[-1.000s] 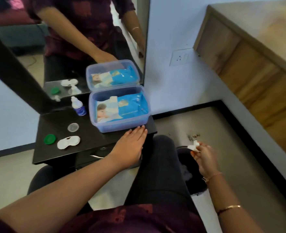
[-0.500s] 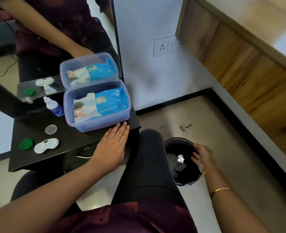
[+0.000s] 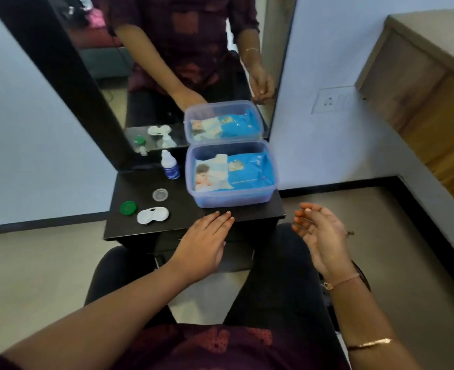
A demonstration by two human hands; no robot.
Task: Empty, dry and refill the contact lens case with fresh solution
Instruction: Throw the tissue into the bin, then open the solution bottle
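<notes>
The white contact lens case [image 3: 152,215] lies open on the black table [image 3: 258,211], near its front left. A green cap [image 3: 128,208] sits just left of it and a clear cap [image 3: 160,194] just behind. The small solution bottle [image 3: 169,165] with a blue label stands upright at the back by the mirror. My left hand [image 3: 203,243] rests flat, palm down, on the table's front edge, right of the case. My right hand [image 3: 319,237] hovers above my right knee, palm up, fingers loosely apart and empty.
A translucent blue tub [image 3: 231,197] holding a pack of wipes [image 3: 236,171] fills the table's right half. A mirror [image 3: 167,62] leans behind the table. A black bin [image 3: 360,276] sits on the floor at my right, mostly hidden by my arm.
My right hand dropped the white tissue into the black bin, then rose empty towards the table. The left hand stayed put. The camera view swung back left.
</notes>
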